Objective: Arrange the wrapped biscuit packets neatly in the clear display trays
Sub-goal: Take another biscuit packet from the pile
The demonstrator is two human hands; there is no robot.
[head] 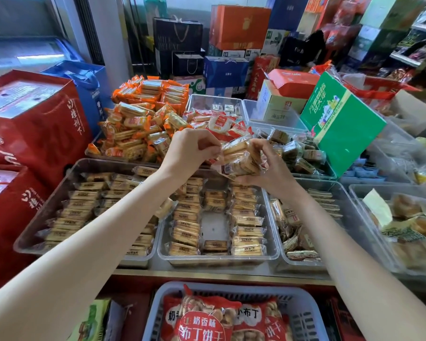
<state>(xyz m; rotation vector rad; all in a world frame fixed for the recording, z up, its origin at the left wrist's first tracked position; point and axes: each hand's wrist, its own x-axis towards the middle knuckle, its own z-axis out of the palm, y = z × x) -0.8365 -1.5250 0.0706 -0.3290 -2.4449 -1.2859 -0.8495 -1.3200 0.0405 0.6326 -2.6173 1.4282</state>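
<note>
- Left hand point(191, 150): raised above the trays, grip curled, fingertips pinching the crimped wrapper end of the held stack.
- Right hand point(268, 166): raised beside the left, grip curled round a stack of clear-wrapped pale biscuit packets point(240, 157) from below and behind.
- Held stack: in the air between both hands, over the far edge of the middle tray, tilted.
- Middle clear plastic display tray point(272, 252): at the near edge of the table; tan wrapped biscuit packets point(185, 236) in rows down its left and right sides, a bare patch of floor in the middle column.
- Left clear plastic display tray point(25, 238): near-left of the table, touching the middle tray; rows of like packets, partly hidden by the left forearm.
- Right clear tray point(354, 210): just beside the middle tray; loose brown-printed packets inside.
- Heap of orange-wrapped biscuit packets point(138, 124): far-left of the table.
- Green printed carton point(340, 124): far-right, tilted.
- Red gift boxes point(32, 124): off the table's left edge.
- Grey slatted basket point(303, 313): below the near edge, holding red-labelled biscuit bags.
</note>
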